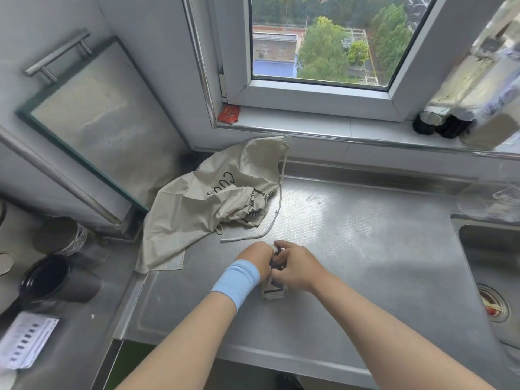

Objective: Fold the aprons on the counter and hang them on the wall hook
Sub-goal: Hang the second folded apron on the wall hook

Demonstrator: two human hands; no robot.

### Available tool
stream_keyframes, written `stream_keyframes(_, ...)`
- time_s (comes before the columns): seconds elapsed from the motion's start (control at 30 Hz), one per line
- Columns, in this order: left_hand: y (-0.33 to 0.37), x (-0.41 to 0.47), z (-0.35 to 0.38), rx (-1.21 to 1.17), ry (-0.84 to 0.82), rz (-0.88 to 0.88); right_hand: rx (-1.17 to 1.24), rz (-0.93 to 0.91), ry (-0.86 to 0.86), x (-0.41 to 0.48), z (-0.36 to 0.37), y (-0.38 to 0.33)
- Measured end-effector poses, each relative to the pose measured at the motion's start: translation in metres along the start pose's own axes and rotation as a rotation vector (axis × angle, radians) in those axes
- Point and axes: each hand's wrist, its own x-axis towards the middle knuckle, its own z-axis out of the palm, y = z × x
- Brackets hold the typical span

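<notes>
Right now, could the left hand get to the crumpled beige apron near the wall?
Probably yes: bare counter lies between the left hand and the crumpled apron, but its fingers first must release the folded bundle.

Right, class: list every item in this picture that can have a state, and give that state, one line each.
Beige apron: unfolded, crumpled on the counter.
Folded apron: small bundle, gripped by both hands.
Left hand: holds the bundle.
Right hand: fingers curled on the bundle.
Window: looks shut.
Sink: scraps in its drain.
</notes>
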Motion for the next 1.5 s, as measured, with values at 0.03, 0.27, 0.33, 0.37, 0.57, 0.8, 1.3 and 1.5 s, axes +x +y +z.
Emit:
stream_keyframes(0.03, 0.001, 0.002, -0.004, 0.035, -0.042, -0.013, -0.006, 0.011, -0.009, 0.001, 0.000, 0.000)
stream_keyframes(0.27, 0.011, 0.003, -0.012, 0.098, -0.086, -0.074, -0.121, 0.064, -0.016, 0.004, 0.001, -0.005)
stream_keyframes(0.33, 0.009, 0.006, -0.010, 0.065, -0.073, -0.051, -0.172, 0.074, -0.002, 0.006, 0.004, -0.005)
stream_keyframes(0.37, 0.008, 0.006, -0.009, 0.053, -0.061, -0.038, -0.184, 0.082, -0.002, 0.007, 0.005, -0.005)
stream_keyframes(0.57, 0.003, -0.005, 0.017, -0.011, 0.225, 0.146, -0.352, 0.010, -0.033, 0.011, -0.003, 0.010)
stream_keyframes(0.8, 0.000, -0.004, 0.036, -0.042, 0.396, 0.232, -0.490, -0.168, 0.138, 0.008, -0.002, 0.024)
stream_keyframes(1.3, 0.010, -0.003, 0.045, -0.482, 0.275, -0.072, -0.414, -0.020, 0.341, -0.004, 0.003, 0.025)
stream_keyframes(1.5, 0.014, 0.010, 0.043, -0.527, 0.154, -0.170, -0.220, -0.197, 0.374, -0.017, 0.014, 0.039)
